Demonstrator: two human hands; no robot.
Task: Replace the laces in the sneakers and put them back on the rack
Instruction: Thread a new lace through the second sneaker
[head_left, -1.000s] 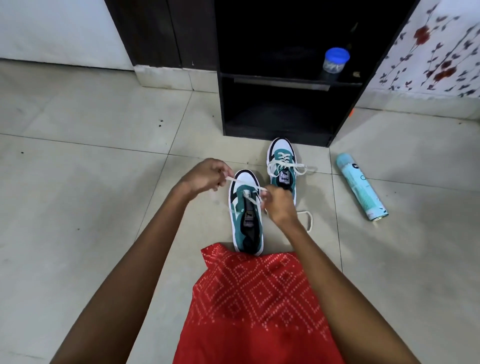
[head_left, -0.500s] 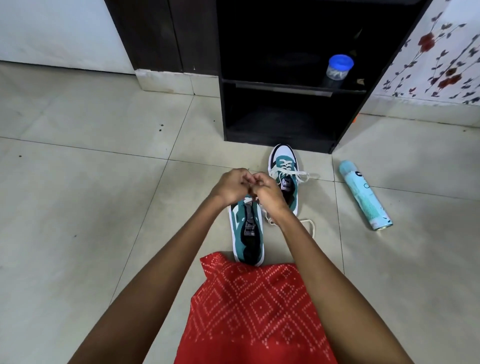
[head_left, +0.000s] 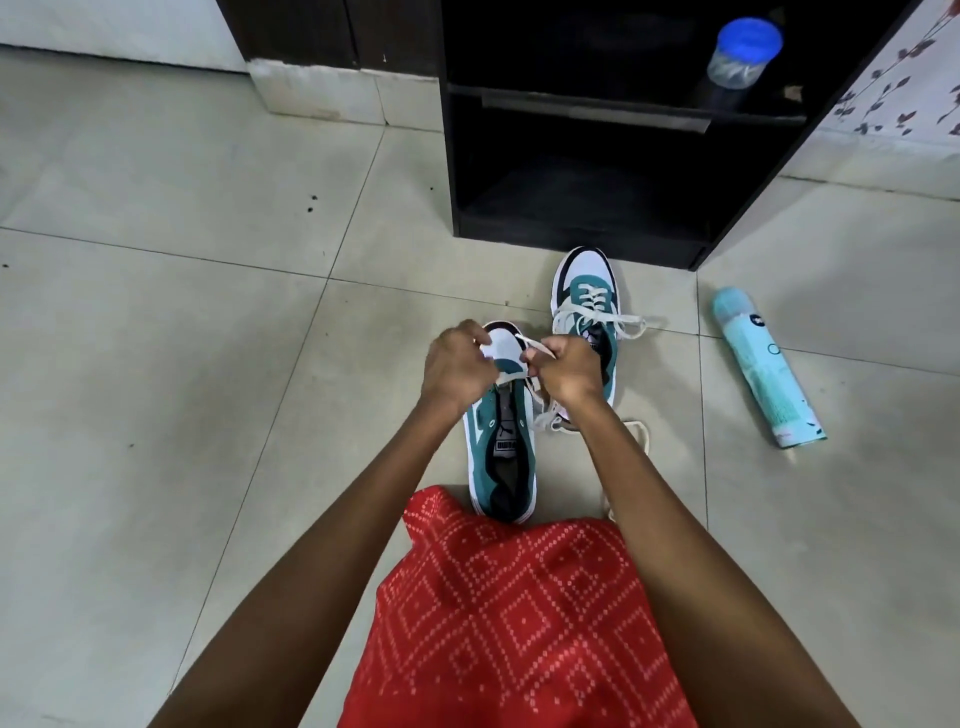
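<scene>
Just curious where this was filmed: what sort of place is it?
Most likely a home, perhaps an entryway: a tiled floor, a dark shoe rack by a floral-patterned wall, and a sneaker being laced on the floor.

A home is what's shown, pretty clearly: pale floor tiles (head_left: 156, 364) are laid throughout, a black shoe rack (head_left: 571, 245) is stood on them, and flower-print wallpaper (head_left: 896, 85) is seen beside it.

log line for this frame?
step: lacing near sneaker | left hand: pinches lace | right hand: pinches lace | far sneaker: laced, on floor | rack: neither sneaker on it yet
</scene>
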